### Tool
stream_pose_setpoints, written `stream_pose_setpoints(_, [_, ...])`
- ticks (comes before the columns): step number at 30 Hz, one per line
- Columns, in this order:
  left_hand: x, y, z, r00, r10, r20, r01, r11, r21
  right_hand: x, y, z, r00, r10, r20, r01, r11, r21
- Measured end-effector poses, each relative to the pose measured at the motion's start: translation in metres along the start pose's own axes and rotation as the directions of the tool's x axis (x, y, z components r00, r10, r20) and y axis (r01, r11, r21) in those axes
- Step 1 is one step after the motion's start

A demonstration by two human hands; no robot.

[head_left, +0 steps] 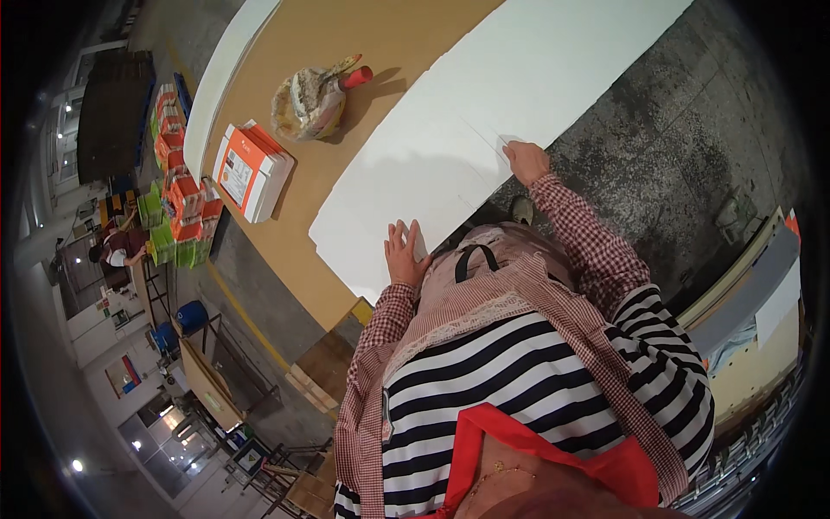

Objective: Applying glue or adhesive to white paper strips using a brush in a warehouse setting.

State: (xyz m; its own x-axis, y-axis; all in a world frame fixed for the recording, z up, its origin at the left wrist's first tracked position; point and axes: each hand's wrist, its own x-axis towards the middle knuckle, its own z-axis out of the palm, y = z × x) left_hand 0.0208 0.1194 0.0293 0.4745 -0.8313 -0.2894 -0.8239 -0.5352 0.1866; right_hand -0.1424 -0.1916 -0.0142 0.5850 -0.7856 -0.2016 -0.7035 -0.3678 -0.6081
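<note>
A large white sheet [415,160] of board or paper lies slantwise before me over brown board. My left hand [404,253] rests flat on its near left part, fingers stretched out. At the sheet's near edge, farther right, my right hand [527,162] is closed, with bent fingers pressed together. What it holds, if anything, is too small to make out. Fine dark lines run across the white surface beside those fingers.
On the brown board [316,186] stand a crusted tub [303,108] with a red-handled tool [356,78] and a stack of orange-and-white boxes [255,171]. More stacked packages [183,195] and a person [117,251] are at far left. Boards [752,294] lean at right.
</note>
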Motion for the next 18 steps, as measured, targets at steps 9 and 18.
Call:
stream_pose_setpoints(9, [0.000,-0.001,0.002,1.000,-0.010,-0.025,0.008,0.998,-0.055,-0.018,-0.003,-0.011,0.991,0.129,-0.046,-0.117,0.973,0.199])
stream_pose_setpoints(18, [0.001,0.001,0.002,0.999,-0.023,-0.025,0.021,0.997,-0.080,-0.014,-0.005,-0.011,0.986,0.134,-0.097,-0.117,0.980,0.162])
